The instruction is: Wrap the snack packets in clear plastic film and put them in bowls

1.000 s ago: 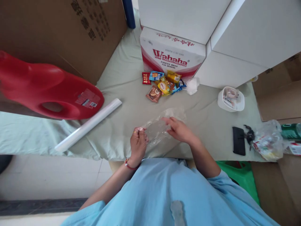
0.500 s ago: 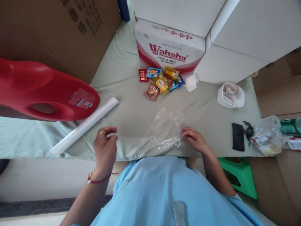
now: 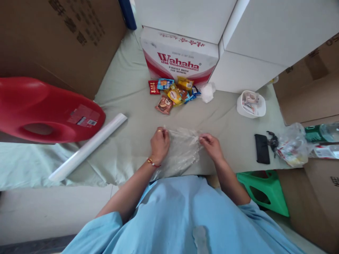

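Note:
A clear plastic bag [image 3: 182,150] is spread between my hands at the front of the cloth-covered table. My left hand [image 3: 160,143] pinches its upper left corner, with the thumb against the fingers. At the opposite side, my right hand [image 3: 212,145] grips the upper right edge between thumb and fingertips. The bag looks thin and crumpled, and its lower end lies by the table's front edge. Beyond it sits a small heap of wrapped snacks [image 3: 174,93] in red, blue, yellow and brown packets. A crumpled white piece [image 3: 207,92] lies beside the heap.
A white roll [image 3: 88,148] and a large red jug [image 3: 53,111] are on the left. Behind the snacks stands a Wahaba-style printed carton [image 3: 180,53]. To the right are a white tub [image 3: 251,104], a black phone [image 3: 262,149], keys [image 3: 272,141] and a filled plastic bag [image 3: 292,146].
My left hand has moved right and forward and taken hold of the bag's left corner. The bag's upper edge is now stretched between both hands. The view has shifted slightly.

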